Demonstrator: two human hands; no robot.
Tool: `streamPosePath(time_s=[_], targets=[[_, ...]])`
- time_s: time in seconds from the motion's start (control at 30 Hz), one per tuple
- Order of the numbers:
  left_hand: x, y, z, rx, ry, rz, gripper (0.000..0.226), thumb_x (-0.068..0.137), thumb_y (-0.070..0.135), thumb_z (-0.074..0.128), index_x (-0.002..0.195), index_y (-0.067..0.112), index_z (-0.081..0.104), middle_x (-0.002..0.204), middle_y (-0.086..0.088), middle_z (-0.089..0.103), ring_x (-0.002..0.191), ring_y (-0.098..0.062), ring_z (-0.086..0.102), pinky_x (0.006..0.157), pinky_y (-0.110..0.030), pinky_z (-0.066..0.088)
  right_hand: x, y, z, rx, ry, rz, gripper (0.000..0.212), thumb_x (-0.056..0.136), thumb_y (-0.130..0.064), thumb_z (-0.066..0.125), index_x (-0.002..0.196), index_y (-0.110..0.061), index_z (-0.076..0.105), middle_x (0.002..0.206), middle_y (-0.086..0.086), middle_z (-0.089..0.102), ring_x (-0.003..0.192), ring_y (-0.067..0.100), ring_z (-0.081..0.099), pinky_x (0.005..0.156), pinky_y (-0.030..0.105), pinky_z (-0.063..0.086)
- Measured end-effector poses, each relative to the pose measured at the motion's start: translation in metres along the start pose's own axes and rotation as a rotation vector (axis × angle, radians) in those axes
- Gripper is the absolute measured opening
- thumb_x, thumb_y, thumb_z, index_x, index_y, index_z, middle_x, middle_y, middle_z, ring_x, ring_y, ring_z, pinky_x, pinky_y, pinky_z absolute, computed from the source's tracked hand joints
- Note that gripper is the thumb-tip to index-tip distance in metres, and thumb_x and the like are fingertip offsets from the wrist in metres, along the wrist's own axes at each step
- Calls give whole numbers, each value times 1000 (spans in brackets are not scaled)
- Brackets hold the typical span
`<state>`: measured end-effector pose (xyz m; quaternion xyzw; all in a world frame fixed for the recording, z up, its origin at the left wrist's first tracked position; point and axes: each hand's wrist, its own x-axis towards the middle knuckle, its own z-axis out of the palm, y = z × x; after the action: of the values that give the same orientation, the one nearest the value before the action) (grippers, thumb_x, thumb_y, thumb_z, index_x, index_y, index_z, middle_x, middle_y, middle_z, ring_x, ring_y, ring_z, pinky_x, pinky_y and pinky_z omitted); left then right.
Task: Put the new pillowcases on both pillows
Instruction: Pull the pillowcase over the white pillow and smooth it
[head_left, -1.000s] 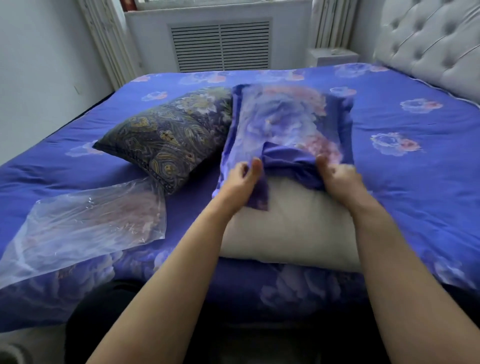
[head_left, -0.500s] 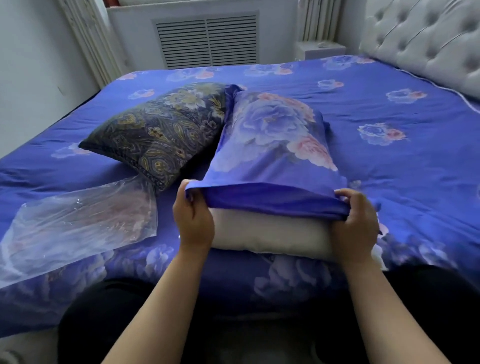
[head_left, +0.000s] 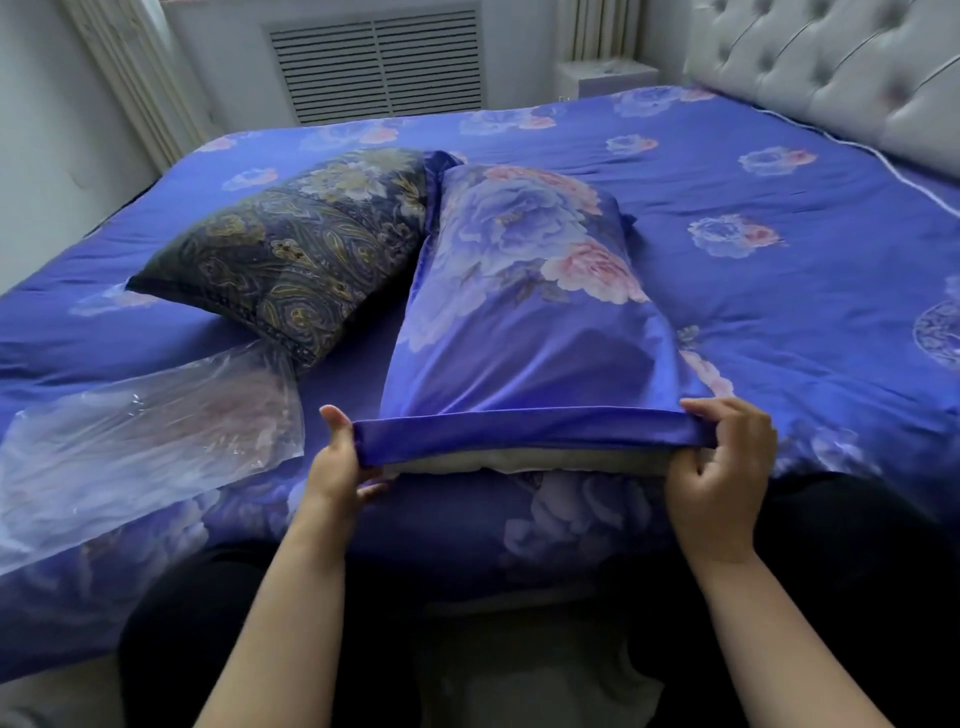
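Bedspread (head_left: 779, 171), blue with a floral print, covers the bed. On it lie two pillows, touching at their far corners: a dark paisley pillow (head_left: 291, 249) on the left, not yet re-covered, and a white pillow (head_left: 519, 462) almost wholly inside the new pillowcase (head_left: 519, 291). A clear plastic bag (head_left: 140, 441) lies near the front left. Left hand (head_left: 337, 467) and right hand (head_left: 722, 467) each grip a corner of the pillowcase's open hem. Judgement: first pillow nearly sheathed; next move calls for covering the exposed white edge.
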<state>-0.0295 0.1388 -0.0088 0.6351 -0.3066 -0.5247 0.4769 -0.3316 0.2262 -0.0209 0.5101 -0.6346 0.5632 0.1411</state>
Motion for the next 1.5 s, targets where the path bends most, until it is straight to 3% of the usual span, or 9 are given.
streamPosePath(time_s=[0.1,0.23,0.47,0.67,0.87,0.97,1.07,1.33,1.5], targets=[[4,4,-16,-237,-201,-189,45,89,59,44,83,17,57,85,-7,69,70,-23,67,72,-33,51,-2,9,12,265,56,598,32,78,-11,48,108,-3,56,99,8,50,89,17,46,80,17,39],[-2,4,-19,-428,-466,-241,51,56,29,89,96,3,71,108,-13,66,92,-21,68,83,-34,57,-3,13,25,680,165,1074,21,92,-20,47,111,-14,53,100,11,62,88,23,58,87,45,49],[0,18,-6,-624,-542,-208,51,93,37,50,133,4,50,131,-14,57,119,-30,56,89,-50,51,10,-8,12,839,275,968,32,96,-11,39,116,-31,53,115,9,61,96,21,61,84,37,51],[-2,17,-3,-574,-458,24,30,86,0,49,69,22,39,77,1,56,68,-10,63,56,-23,54,32,2,4,705,270,942,19,89,-39,46,84,-28,60,91,2,61,89,22,62,85,40,51],[-6,9,-35,51,-469,-20,46,89,12,56,61,25,24,46,7,22,29,-2,16,33,-5,14,51,6,17,686,111,1075,31,81,-3,63,65,-21,43,66,0,44,58,9,43,67,29,40],[7,-3,-50,362,-311,-32,36,90,38,59,65,16,45,48,-1,32,35,-10,25,34,-12,18,42,-19,6,437,67,741,30,84,-4,58,70,-23,40,67,-5,39,52,0,36,60,20,35],[17,-18,-50,729,-23,217,49,84,28,70,53,16,34,48,-1,30,47,-16,27,43,-27,27,11,-9,-5,-34,-46,404,8,85,-3,53,81,-10,50,72,10,51,66,24,50,64,34,36],[8,-23,-38,1143,349,467,27,86,24,62,65,11,50,81,-16,57,86,-39,55,70,-41,42,-25,31,4,-448,-473,570,20,89,-3,40,106,-9,51,120,21,49,101,43,52,66,41,38],[-22,2,5,917,441,1330,19,86,21,59,103,16,55,122,-13,54,112,-34,50,94,-42,38,-22,33,6,-393,-432,606,21,88,-1,41,105,-8,52,120,19,49,102,43,50,68,40,38]])
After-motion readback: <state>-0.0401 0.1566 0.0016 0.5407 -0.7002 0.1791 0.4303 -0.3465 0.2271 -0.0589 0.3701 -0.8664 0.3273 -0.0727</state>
